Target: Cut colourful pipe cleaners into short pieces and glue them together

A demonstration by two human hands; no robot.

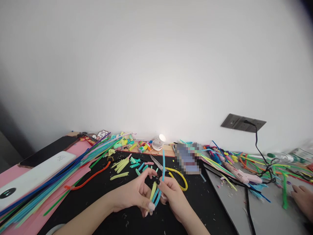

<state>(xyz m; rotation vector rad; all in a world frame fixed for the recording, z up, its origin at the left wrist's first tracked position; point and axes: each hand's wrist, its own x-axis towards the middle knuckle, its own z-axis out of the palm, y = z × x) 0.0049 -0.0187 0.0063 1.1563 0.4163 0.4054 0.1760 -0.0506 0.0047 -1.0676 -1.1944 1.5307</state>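
Note:
Low in the middle, my left hand (pixel 130 194) is closed around the lower ends of a yellow-green pipe cleaner piece (pixel 153 190) and some blue strands. My right hand (pixel 174 194) pinches a light blue pipe cleaner (pixel 163 161), whose free end points straight up. Its lower part bends down between both hands. A small dark piece (pixel 157 180) shows at the top of the bundle, partly hidden by fingers. Just beyond my hands lie scissors with yellow handles (pixel 186 182), short yellow-green pieces (pixel 122 165) and short teal pieces (pixel 135 162) on the black mat (pixel 105 202).
Long pipe cleaners (pixel 80 166) and a white device (pixel 36 179) fill the left. A paper cup (pixel 158 143) and a blurred phone (pixel 187 160) stand near the wall. Rightward are a pink glue gun (pixel 242 173), a black cord (pixel 256 143) and another person's hand (pixel 303 197).

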